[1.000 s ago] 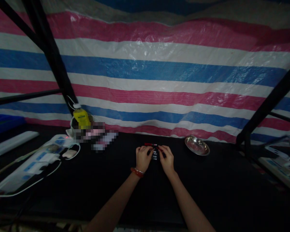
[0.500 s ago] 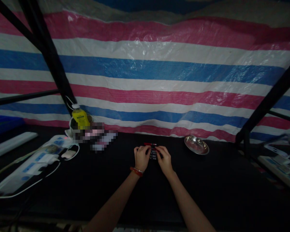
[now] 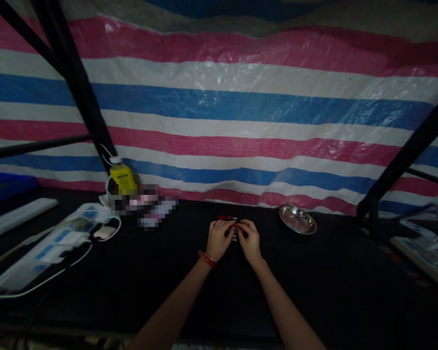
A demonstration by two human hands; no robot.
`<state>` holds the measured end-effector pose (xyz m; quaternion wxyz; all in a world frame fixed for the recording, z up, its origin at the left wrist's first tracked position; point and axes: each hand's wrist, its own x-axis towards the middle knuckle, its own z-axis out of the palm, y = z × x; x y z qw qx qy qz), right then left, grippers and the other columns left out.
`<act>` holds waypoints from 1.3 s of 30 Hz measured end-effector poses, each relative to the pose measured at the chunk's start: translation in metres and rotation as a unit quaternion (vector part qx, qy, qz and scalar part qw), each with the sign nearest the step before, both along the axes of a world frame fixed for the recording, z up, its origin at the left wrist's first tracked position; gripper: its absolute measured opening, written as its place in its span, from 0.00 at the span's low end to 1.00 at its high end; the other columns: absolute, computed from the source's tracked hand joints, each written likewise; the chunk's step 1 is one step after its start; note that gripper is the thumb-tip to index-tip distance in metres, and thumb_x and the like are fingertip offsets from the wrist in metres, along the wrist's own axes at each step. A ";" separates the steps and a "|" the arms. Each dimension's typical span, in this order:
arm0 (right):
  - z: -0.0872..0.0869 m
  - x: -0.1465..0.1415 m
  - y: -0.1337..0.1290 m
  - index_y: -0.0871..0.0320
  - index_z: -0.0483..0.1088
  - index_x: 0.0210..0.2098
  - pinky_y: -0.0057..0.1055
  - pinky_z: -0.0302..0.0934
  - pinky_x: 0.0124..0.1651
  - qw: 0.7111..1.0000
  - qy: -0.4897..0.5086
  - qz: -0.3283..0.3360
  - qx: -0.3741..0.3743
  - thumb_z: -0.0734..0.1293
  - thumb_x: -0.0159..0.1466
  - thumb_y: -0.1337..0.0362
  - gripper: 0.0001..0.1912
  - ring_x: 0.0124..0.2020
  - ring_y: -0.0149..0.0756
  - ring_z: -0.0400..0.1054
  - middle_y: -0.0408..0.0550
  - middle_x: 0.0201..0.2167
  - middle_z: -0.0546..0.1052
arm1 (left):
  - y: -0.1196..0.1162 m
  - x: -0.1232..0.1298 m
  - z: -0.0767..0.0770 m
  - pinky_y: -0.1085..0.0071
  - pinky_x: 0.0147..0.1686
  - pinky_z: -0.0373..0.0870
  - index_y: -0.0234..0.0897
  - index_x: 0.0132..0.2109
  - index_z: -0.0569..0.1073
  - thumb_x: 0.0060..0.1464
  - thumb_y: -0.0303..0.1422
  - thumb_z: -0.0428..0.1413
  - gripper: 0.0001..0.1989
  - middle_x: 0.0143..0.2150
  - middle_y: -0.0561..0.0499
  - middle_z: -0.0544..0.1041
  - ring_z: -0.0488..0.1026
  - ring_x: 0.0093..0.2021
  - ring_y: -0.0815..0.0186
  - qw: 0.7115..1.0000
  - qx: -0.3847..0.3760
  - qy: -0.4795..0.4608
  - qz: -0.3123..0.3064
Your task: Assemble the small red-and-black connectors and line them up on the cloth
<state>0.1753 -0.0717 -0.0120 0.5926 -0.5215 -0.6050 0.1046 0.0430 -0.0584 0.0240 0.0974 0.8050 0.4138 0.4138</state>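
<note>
Small dark cylinders with pale print [image 3: 234, 238], which look like batteries, lie in a column on the black table, partly hidden by my fingers. Just beyond my fingertips lies a red and black cylinder [image 3: 227, 218]. My left hand [image 3: 219, 239], with an orange bracelet at the wrist, has its fingers closed at the left of the column. From the right, my right hand [image 3: 249, 239] meets it with thumb and fingers pinched. A bit of red shows between the fingertips of both hands; what exactly they grip is too small to tell.
A shiny metal dish [image 3: 298, 219] sits at the right. To the left are a yellow bottle [image 3: 123, 179], a power strip [image 3: 51, 248] with plugs and cables, a white bar [image 3: 20, 217] and a blue tray [image 3: 7, 187]. A striped sheet [image 3: 241, 146] hangs behind the table [image 3: 314, 291].
My left hand has shifted right, so the fingertips of both hands now come together over the column and cover more of it.
</note>
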 end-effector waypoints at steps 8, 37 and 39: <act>-0.012 0.009 0.017 0.60 0.72 0.32 0.36 0.65 0.39 0.989 0.106 -0.063 -0.083 0.62 0.56 0.60 0.11 0.32 0.39 0.71 0.50 0.29 0.77 | 0.018 -0.008 -0.012 0.54 0.50 0.56 0.37 0.55 0.64 0.56 0.39 0.49 0.21 0.52 0.40 0.71 0.65 0.53 0.55 0.986 -0.068 -0.028 0.148; -0.004 -0.005 0.028 0.60 0.70 0.36 0.37 0.64 0.45 0.986 0.161 0.023 -0.049 0.63 0.57 0.58 0.13 0.38 0.39 0.72 0.53 0.36 0.77 | 0.034 -0.013 -0.022 0.67 0.40 0.72 0.35 0.38 0.74 0.56 0.34 0.49 0.11 0.38 0.46 0.74 0.74 0.38 0.65 0.947 -0.061 -0.297 0.107; -0.005 -0.004 0.027 0.61 0.70 0.36 0.36 0.64 0.45 0.986 0.161 0.020 -0.044 0.63 0.58 0.58 0.13 0.38 0.39 0.72 0.54 0.36 0.77 | 0.033 -0.013 -0.021 0.68 0.39 0.72 0.34 0.38 0.74 0.56 0.35 0.49 0.11 0.38 0.46 0.74 0.74 0.37 0.66 0.937 -0.071 -0.326 0.102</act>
